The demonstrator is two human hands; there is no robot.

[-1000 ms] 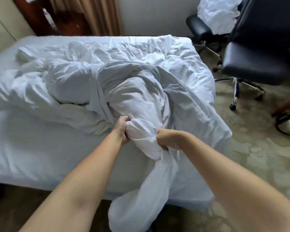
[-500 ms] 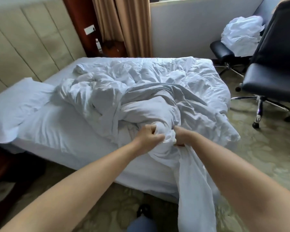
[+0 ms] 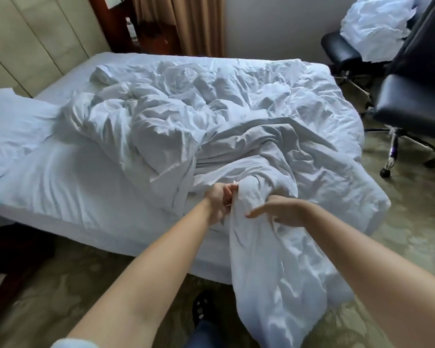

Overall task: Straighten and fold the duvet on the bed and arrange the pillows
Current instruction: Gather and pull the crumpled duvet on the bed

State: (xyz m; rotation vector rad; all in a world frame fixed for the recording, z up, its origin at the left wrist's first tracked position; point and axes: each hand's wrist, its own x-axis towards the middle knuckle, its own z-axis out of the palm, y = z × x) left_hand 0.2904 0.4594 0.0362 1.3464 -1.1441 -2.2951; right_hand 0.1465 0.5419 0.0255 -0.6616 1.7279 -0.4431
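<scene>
Your left hand (image 3: pixel 220 202) sits at the centre of the frame with its fingers (image 3: pixel 228 193) curled round a bunched ridge of the white duvet (image 3: pixel 211 121) — the cloth rises just right of the knuckles and is pinched tight there. Your right hand (image 3: pixel 276 209) lies just right of it, palm down on the same bunch; its fingers (image 3: pixel 255 212) reach leftward, fairly straight, with the tips resting on the fabric rather than wrapped round it. The two hands are close together, parted only by the gathered fold.

From that fold a long tail of duvet drops over the near edge of the bed (image 3: pixel 60 197) and hangs down to the floor (image 3: pixel 412 234) at lower centre-right. The rest of the duvet lies crumpled across the middle and right of the mattress, while the left part of the sheet is bare.

Both forearms stretch forward from the bottom of the frame and converge on the bunch — the left from the lower left, the right from the lower right.

A pillow (image 3: pixel 13 126) lies at the left edge of the frame, at the head of the bed. In the upper right a dark office chair (image 3: pixel 412 104) stands on the floor, and behind it a second chair (image 3: pixel 337 50) carries a heap of white bedding (image 3: pixel 377 23).
</scene>
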